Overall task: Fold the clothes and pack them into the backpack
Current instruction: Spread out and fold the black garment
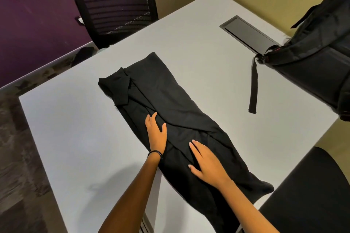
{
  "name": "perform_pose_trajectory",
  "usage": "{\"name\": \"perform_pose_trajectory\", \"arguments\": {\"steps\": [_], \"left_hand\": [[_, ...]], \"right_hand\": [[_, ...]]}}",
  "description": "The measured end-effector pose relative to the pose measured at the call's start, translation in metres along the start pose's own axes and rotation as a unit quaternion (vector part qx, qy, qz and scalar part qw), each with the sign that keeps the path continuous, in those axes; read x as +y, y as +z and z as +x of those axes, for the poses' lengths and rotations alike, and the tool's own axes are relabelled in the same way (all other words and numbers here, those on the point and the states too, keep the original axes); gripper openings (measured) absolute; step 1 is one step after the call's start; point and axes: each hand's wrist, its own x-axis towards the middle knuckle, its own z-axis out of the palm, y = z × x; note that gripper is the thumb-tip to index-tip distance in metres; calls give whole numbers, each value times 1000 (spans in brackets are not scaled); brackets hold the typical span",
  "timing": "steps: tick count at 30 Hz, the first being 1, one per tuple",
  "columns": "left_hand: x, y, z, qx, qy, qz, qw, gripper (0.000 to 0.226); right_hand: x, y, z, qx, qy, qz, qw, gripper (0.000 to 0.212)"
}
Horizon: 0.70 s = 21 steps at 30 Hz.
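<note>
Garment: a black garment (170,104) lies folded into a long strip, running diagonally across the grey table (75,128); dark folds hide what kind it is, possibly a shirt.
Left hand: the left hand (156,132) lies flat on the strip's left edge, fingers straight, gripping nothing.
Right hand: the right hand (206,164) presses flat on the cloth nearer the person, fingers spread, holding nothing.
Backpack: the black backpack (318,58) stands at the table's far right, well apart from the garment, its strap (253,85) trailing on the tabletop.
</note>
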Motion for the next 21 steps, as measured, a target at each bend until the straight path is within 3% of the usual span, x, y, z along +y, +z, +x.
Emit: {"name": "perform_pose_trajectory", "arguments": {"steps": [5, 10, 14, 18, 21], "left_hand": [[11, 1, -7, -28, -36, -84, 995, 47], [7, -4, -19, -17, -38, -111, 993, 44], [0, -8, -32, -23, -54, -96, 994, 43], [-2, -13, -37, -52, -72, -112, 990, 44], [3, -17, -31, -73, -100, -161, 979, 40]], "right_hand": [[-17, 2, 7, -24, 51, -21, 998, 89], [-21, -19, 4, 78, -1, 20, 997, 45], [-21, -22, -5, 19, -8, 12, 1000, 42], [-19, -1, -17, -42, -17, 0, 999, 55], [-27, -1, -18, -28, 11, -12, 999, 44]]}}
